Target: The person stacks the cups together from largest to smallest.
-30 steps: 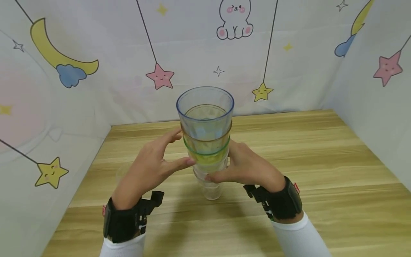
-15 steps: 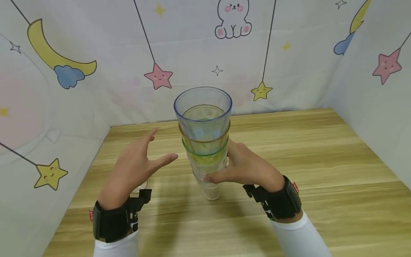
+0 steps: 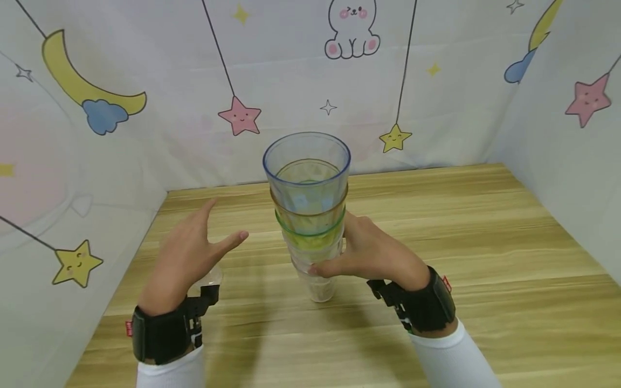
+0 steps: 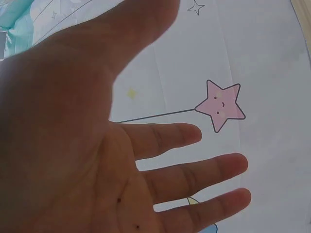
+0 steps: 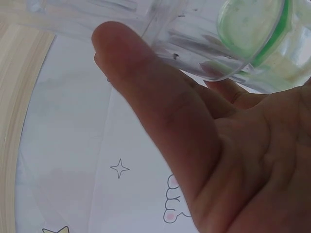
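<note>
An upright stack of nested see-through cups (image 3: 310,215) is in the middle of the head view. Its top cup has a blue rim, with amber and green rims under it and colourless cups lower down. My right hand (image 3: 375,250) grips the stack's lower part from the right, thumb across the front. In the right wrist view that thumb (image 5: 155,97) lies against clear plastic near a green band (image 5: 279,36). My left hand (image 3: 186,253) hangs apart, left of the stack, fingers spread and holding nothing. The left wrist view shows its bare palm (image 4: 121,189).
A clear round object (image 3: 213,276), partly hidden behind my left wrist, is on the wood-grain table (image 3: 436,215). White cloth walls (image 3: 291,70) printed with stars and moons enclose the table at the back and both sides.
My left hand has come away from the stack and moved left, uncovering part of the clear round object. The right hand and the stack have stayed almost still.
</note>
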`<state>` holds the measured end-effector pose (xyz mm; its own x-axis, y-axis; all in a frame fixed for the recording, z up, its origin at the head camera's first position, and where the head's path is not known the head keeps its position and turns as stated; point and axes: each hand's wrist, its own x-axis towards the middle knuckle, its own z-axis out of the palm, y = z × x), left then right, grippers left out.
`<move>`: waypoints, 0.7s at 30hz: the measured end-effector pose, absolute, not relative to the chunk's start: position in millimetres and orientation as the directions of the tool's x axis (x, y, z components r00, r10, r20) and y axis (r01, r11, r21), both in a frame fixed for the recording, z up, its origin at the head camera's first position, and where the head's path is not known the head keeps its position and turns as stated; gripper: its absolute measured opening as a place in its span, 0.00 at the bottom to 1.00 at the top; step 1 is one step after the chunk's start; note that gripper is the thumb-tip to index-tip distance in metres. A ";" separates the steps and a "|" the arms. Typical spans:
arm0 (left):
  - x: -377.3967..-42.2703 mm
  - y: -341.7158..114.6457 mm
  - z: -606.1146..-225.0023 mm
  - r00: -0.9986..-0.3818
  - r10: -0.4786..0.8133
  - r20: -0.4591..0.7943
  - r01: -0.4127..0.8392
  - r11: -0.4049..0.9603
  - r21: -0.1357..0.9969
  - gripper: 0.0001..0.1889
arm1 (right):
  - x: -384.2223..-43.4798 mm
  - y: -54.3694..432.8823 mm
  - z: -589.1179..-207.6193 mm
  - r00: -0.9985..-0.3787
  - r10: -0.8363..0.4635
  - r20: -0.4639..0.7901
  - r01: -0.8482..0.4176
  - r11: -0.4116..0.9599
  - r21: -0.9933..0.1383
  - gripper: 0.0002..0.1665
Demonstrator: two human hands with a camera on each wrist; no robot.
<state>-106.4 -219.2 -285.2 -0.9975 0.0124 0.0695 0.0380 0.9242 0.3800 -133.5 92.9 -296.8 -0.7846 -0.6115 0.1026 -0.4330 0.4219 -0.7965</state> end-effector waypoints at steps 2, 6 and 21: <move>-106.7 -222.8 -286.9 -0.999 0.001 0.051 0.020 0.928 0.372 0.56 | -133.6 92.8 -296.9 -0.784 -0.612 0.106 -0.435 0.419 -0.797 0.44; -106.7 -227.4 -290.3 -1.000 -0.012 0.012 -0.006 0.928 0.374 0.57 | -133.7 93.1 -296.9 -0.784 -0.612 0.105 -0.439 0.426 -0.791 0.44; -109.5 -237.5 -297.9 -0.995 -0.065 -0.076 -0.088 0.932 0.352 0.56 | -132.4 93.4 -295.3 -0.781 -0.618 0.091 -0.439 0.439 -0.784 0.46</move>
